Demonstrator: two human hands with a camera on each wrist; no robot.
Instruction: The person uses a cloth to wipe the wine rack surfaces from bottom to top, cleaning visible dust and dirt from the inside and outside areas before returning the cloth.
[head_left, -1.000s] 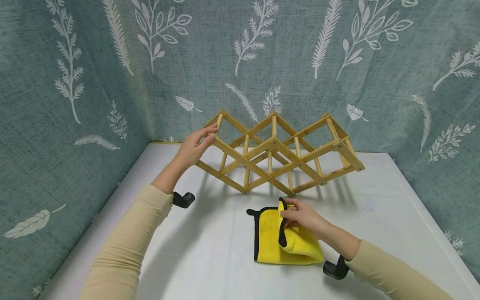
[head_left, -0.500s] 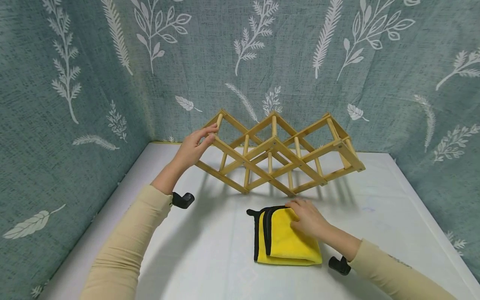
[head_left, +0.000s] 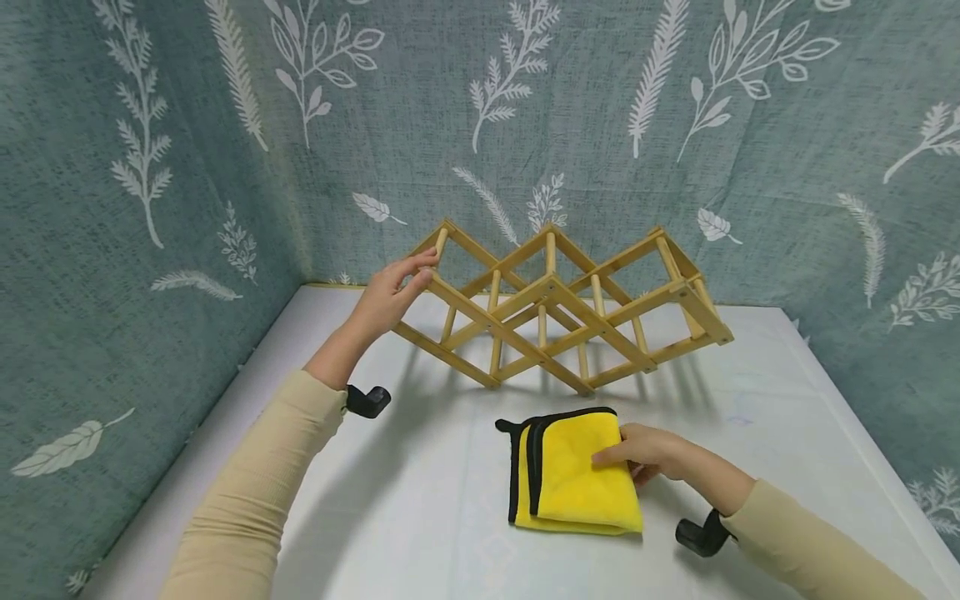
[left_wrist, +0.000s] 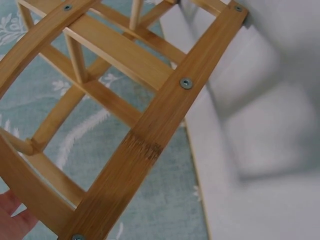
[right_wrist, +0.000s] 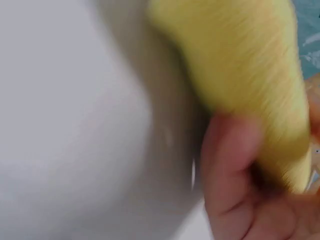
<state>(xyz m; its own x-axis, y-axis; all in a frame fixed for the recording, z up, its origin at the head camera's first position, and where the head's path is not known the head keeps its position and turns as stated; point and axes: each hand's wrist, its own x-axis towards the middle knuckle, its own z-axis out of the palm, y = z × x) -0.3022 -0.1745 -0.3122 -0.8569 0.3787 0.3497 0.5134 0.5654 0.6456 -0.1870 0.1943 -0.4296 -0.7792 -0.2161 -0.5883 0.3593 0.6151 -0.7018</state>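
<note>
While my left hand (head_left: 390, 292) rests, fingers nearly straight, on the left end of the wooden rack (head_left: 551, 285), the head view has my right hand (head_left: 652, 450) pinching the right edge of a folded yellow cloth (head_left: 573, 467) on the white surface (head_left: 420, 500) before it. Only the left wrist view reveals a dark mark (left_wrist: 145, 145) across one slat (left_wrist: 170, 107). The right wrist view, blurred, shows the cloth's fuzzy pile up close.
</note>
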